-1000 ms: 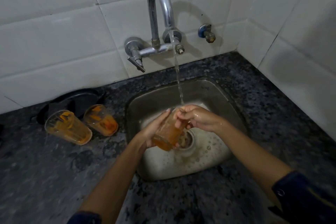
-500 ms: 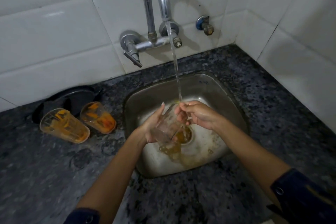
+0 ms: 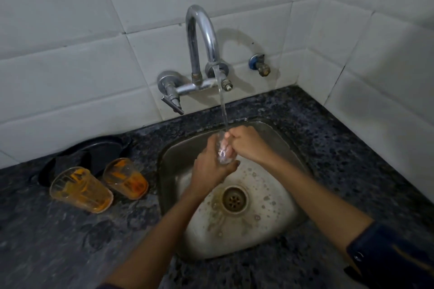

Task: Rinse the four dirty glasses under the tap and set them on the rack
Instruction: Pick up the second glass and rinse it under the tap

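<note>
A speckled dark stone table (image 3: 70,241) surrounds a rounded steel sink (image 3: 277,230). Over the sink, under the curved chrome tap (image 3: 202,37), the left hand (image 3: 211,166) grips a clear glass (image 3: 222,152); the right hand's (image 3: 249,143) fingers curl into it. Two orange-smeared glasses (image 3: 98,185) lie on the table.
</note>
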